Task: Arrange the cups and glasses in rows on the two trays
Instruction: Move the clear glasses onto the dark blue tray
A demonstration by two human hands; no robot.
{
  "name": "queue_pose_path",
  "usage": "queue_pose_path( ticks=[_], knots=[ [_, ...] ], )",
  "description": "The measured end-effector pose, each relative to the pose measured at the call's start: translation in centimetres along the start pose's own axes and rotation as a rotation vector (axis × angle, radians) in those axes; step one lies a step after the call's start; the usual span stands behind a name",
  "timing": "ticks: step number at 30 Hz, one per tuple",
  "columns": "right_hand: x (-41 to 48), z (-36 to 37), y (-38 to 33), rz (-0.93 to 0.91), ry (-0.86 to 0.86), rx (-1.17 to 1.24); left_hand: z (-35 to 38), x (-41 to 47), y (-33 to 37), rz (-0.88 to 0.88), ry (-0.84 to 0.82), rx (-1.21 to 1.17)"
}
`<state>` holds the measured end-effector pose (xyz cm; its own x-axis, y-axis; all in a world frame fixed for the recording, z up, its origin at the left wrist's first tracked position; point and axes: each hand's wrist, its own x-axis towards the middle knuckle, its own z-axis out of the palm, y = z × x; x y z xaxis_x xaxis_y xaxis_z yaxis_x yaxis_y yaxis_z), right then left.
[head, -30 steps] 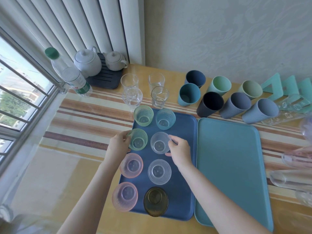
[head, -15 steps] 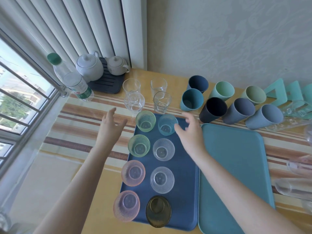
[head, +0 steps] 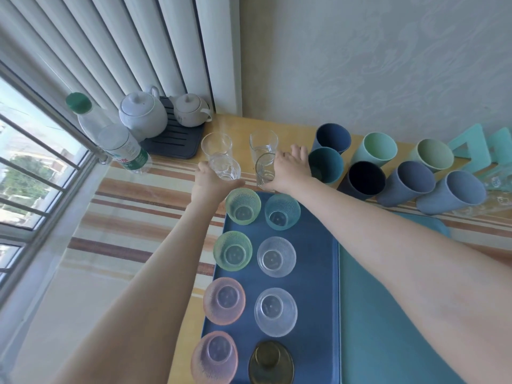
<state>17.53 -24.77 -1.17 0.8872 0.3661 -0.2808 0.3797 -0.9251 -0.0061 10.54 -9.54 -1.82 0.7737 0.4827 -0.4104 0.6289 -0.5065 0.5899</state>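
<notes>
The dark blue tray [head: 315, 273] holds several small textured cups in two columns: green, teal, clear, pink and one amber. Beside it on the right lies the teal tray [head: 388, 328], with nothing on the part I can see. Behind the blue tray stand clear glasses. My left hand [head: 210, 181] grips the near left glass [head: 225, 167]. My right hand [head: 288, 169] grips the near right glass [head: 264, 169]. Two more clear glasses [head: 216, 144] [head: 263, 141] stand behind them. Several coloured cups [head: 365, 178] lean in two rows at the back right.
A water bottle [head: 110, 137] with a green cap stands at the left by the window. Two white teapots [head: 142, 115] sit on a dark mat [head: 171, 142] in the back corner. Teal stands [head: 471, 151] and clear glassware [head: 496, 184] are at the far right.
Both hands left the cups on the blue tray, reached forward over its far edge, and closed around the two nearer clear glasses.
</notes>
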Motion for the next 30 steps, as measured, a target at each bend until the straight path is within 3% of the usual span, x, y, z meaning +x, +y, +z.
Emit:
queue_pose_path(
  ticks=[10,17,20,22,25,30],
  knots=[
    [0.0,0.3,0.1,0.000,0.164,0.092,0.1,0.5,-1.0,0.081,0.117,-0.010],
    [-7.2,-4.7,2.9,-0.040,0.386,0.397,-7.1,-4.8,-0.2,0.336,0.280,-0.111],
    [-11.9,-5.7,6.1,0.000,0.273,0.584,-8.3,-9.5,1.4,0.487,0.207,-0.081],
    [-14.2,-5.1,8.0,0.059,0.214,0.580,-7.0,-12.6,2.2,0.552,0.107,-0.042],
    [-16.0,-2.9,10.1,0.114,0.144,0.604,-3.0,-16.2,3.0,0.659,-0.005,0.086],
    [-16.3,0.6,11.9,0.171,0.047,0.596,4.3,-18.7,3.3,0.852,-0.046,0.319]
  ],
)
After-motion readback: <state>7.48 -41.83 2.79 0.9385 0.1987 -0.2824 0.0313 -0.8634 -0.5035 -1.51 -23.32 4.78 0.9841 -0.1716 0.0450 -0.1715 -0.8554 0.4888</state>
